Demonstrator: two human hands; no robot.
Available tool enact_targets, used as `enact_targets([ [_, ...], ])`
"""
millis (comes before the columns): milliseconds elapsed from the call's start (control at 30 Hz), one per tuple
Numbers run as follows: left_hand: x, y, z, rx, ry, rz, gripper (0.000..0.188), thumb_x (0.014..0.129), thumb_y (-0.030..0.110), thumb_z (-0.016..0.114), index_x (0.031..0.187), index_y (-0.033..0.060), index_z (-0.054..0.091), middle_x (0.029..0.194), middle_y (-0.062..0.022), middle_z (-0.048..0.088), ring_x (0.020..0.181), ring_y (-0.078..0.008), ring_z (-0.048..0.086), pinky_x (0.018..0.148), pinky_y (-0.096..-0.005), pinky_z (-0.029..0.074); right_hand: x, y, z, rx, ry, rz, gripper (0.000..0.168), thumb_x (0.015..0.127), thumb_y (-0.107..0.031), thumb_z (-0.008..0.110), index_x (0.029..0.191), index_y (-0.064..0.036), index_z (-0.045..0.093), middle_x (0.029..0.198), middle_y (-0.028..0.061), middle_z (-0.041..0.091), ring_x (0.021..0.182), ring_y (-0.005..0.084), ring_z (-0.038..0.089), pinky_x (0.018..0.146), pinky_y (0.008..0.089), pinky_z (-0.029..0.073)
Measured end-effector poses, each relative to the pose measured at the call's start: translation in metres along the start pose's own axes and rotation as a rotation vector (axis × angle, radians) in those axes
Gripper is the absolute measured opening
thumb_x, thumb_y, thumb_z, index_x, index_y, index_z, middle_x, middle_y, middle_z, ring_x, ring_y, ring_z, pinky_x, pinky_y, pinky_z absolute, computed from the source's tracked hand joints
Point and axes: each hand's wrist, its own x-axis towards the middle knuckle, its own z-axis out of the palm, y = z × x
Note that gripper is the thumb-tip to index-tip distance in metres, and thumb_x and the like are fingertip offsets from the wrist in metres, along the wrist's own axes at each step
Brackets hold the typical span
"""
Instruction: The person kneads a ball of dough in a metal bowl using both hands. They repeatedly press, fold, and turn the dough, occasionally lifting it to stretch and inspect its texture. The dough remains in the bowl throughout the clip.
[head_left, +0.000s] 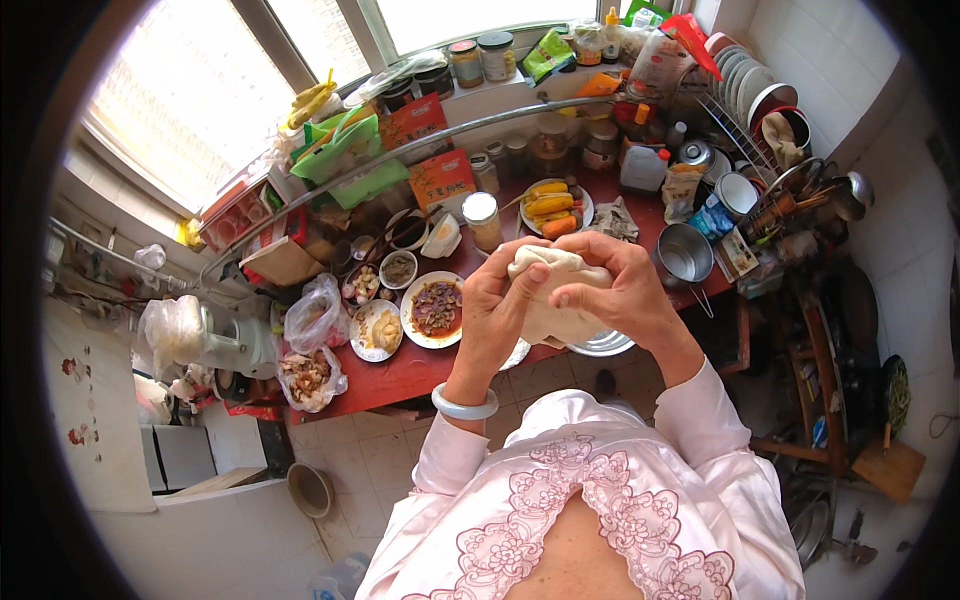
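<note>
Both of my hands hold up a piece of pale dough (559, 304), raised above the near edge of the red table (375, 386). The dough hangs as a sheet, with its far edge rolled or folded over. My left hand (499, 292) pinches its left side between thumb and fingers. On the other side my right hand (626, 281) grips the upper right of the dough, thumb in front. Beneath the dough a shiny metal bowl or basin (607, 343) shows only in part, and so does a pale plate (516, 354).
A plate of dark food in sauce (435, 309), a smaller plate with yellowish food (377, 330) and plastic bags (311, 379) stand left. Behind are a plate of corn (553, 208) and a lidded jar (482, 221). A metal pot (684, 255) and a dish rack (739, 127) are right.
</note>
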Motion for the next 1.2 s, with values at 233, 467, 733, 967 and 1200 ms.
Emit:
enact_targets([
  [233,-0.003,-0.009,0.001,-0.119,0.051,-0.007,0.02,0.095,0.02,0.061,0.105,0.0023,0.059,0.092,-0.0017,0.063,0.083,-0.0053,0.056,0.07,-0.02,0.046,-0.002,0.017,0.005,-0.003,0.14,-0.06,0.02,0.091,-0.02,0.066,0.097,-0.001,0.067,0.079,0.0025,0.066,0.073,0.0064,0.058,0.065,0.0218,0.047],
  [467,-0.001,-0.011,-0.007,-0.431,0.055,-0.169,0.033,0.096,0.032,0.06,0.111,0.0023,0.061,0.098,-0.0038,0.065,0.088,-0.0088,0.06,0.076,-0.023,0.049,0.005,0.016,0.005,0.18,0.253,-0.034,0.021,0.094,-0.021,0.064,0.088,-0.001,0.065,0.076,-0.0015,0.063,0.068,0.0034,0.054,0.061,0.0195,0.044],
  [733,0.002,-0.021,-0.01,-0.302,0.001,-0.219,0.046,0.091,0.022,0.068,0.127,-0.0005,0.051,0.115,-0.0086,0.063,0.105,-0.0157,0.061,0.093,-0.03,0.049,0.022,0.015,-0.009,0.538,0.175,0.199,0.041,0.096,-0.04,0.056,0.103,-0.001,0.063,0.092,0.0034,0.067,0.078,0.006,0.06,0.07,0.021,0.048],
  [967,0.007,-0.02,-0.012,-0.602,0.207,-0.159,0.034,0.093,0.019,0.063,0.121,0.0015,0.054,0.113,-0.0093,0.064,0.103,-0.0162,0.062,0.09,-0.0295,0.051,0.005,0.027,-0.019,0.423,-0.001,0.272,0.059,0.095,-0.049,0.054,0.123,0.003,0.056,0.112,0.0071,0.065,0.102,0.0105,0.061,0.093,0.0266,0.045],
  [1200,0.006,-0.023,-0.011,-0.479,0.118,-0.211,0.045,0.088,0.014,0.07,0.125,-0.0013,0.05,0.114,-0.0108,0.063,0.104,-0.0177,0.062,0.093,-0.0324,0.05,0.007,0.034,-0.008,0.329,0.129,0.182,0.031,0.093,-0.026,0.065,0.108,0.001,0.062,0.095,0.0033,0.067,0.084,0.0056,0.061,0.075,0.0204,0.049],
])
